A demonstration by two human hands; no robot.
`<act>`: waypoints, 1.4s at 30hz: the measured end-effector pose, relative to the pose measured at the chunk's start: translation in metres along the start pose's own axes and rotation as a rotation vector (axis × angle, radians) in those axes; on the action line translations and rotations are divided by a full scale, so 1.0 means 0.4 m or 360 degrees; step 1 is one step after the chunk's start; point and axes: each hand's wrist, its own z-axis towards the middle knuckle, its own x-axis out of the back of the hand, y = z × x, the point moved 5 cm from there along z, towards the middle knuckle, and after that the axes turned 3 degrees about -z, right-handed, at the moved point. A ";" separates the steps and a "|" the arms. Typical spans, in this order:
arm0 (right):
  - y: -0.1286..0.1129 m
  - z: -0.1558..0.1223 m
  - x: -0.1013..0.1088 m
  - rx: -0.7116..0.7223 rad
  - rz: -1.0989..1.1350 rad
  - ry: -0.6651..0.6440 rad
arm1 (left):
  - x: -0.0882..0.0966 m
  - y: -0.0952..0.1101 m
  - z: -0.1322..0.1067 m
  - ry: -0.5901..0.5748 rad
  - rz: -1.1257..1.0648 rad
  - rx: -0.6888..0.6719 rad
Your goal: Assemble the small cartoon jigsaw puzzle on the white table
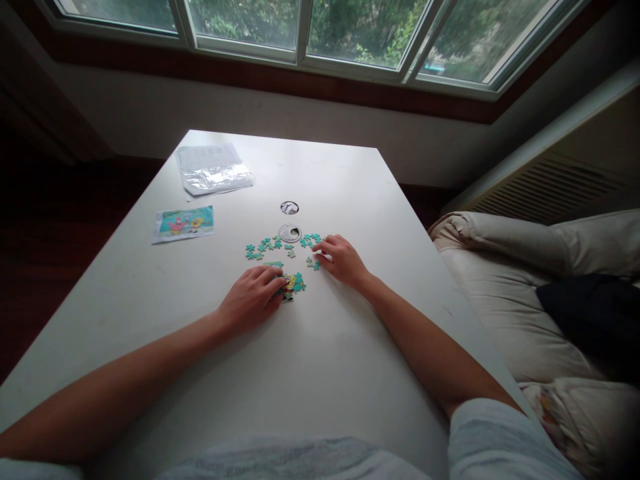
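My left hand lies on the table with its fingers stretched loosely over the left side of a partly joined jigsaw puzzle. Yellow and teal pieces show to the right of those fingers; the part underneath is hidden. My right hand hovers or rests just right of the loose pieces, its fingers bent and the thumb a little apart from the forefinger. No piece is visible between them. Loose teal puzzle pieces form an arc beyond the joined part, and more puzzle pieces lie by my right fingertips.
A picture sheet with cartoon figures lies on the white table at left, below a clear plastic bag with paper. Two round fittings, a grommet and a hole, sit mid-table. A sofa stands at right.
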 end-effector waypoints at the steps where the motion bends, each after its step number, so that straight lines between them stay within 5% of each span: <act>1: -0.010 0.003 -0.001 0.0011 0.0013 0.0004 | -0.001 0.001 0.000 0.0000 -0.0007 -0.0010; 11: -0.082 0.033 -0.044 0.0173 -0.0066 -0.0129 | -0.001 0.001 0.000 0.0029 -0.0035 -0.0029; 42: -0.078 0.025 -0.051 0.0087 -0.0037 -0.0087 | 0.000 0.005 0.004 -0.0022 -0.0003 -0.0020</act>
